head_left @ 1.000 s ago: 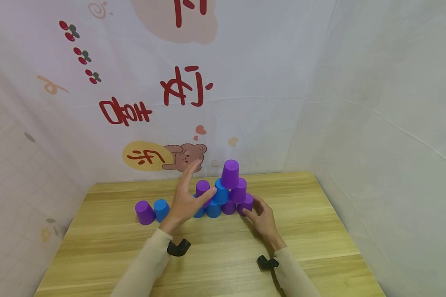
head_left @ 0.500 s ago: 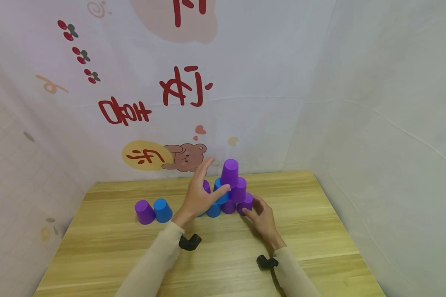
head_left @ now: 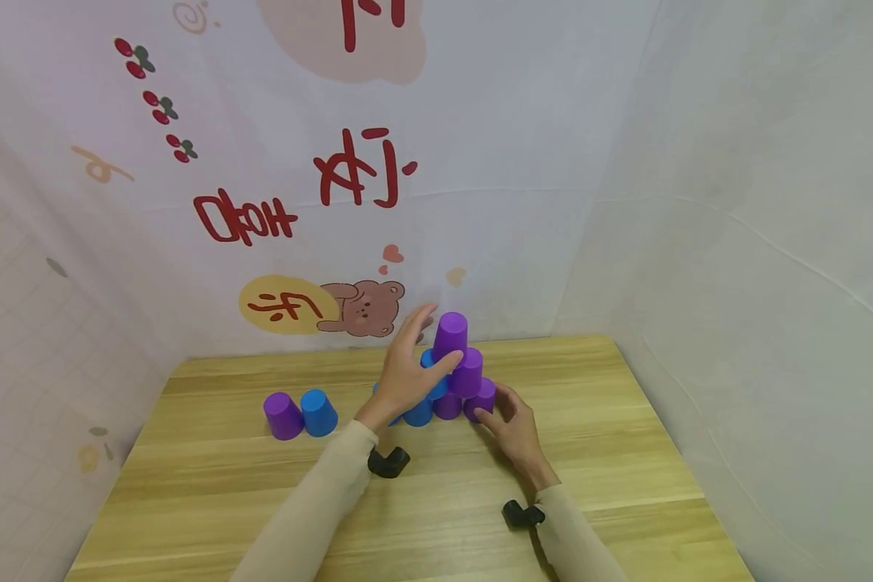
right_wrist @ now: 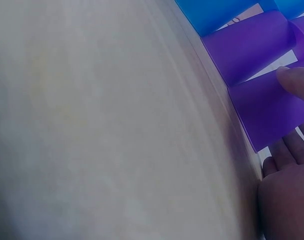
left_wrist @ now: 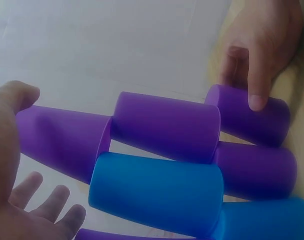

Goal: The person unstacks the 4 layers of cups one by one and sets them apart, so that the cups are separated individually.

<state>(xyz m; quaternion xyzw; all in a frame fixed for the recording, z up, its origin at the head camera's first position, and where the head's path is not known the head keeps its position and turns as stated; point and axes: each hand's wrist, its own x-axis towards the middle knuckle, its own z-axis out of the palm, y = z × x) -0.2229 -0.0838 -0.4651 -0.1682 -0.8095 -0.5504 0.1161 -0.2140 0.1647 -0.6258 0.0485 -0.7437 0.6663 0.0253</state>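
Note:
Upside-down purple and blue cups form a stepped stack on the table. One purple cup (head_left: 451, 333) tops it, resting over a blue cup (left_wrist: 157, 192) and another purple cup (head_left: 468, 373). My left hand (head_left: 403, 378) is beside the top cup, thumb overlapping its front and the other fingers extended and apart from it. With my right hand (head_left: 516, 432) I hold the purple cup (head_left: 483, 396) at the right end of the bottom row, thumb on its near side. Further along that row are a purple cup (head_left: 447, 406) and a blue cup (head_left: 418, 413). My left hand hides the stack's left part.
Left of the stack, a purple cup (head_left: 284, 417) and a blue cup (head_left: 318, 414) stand upside down, side by side, on the wooden table (head_left: 436, 501). A printed white cloth (head_left: 509, 242) hangs close behind the table's back edge.
My left hand has moved right along the stack to the top purple cup, covering the purple cup at the left of the middle row. My right hand stays on its cup.

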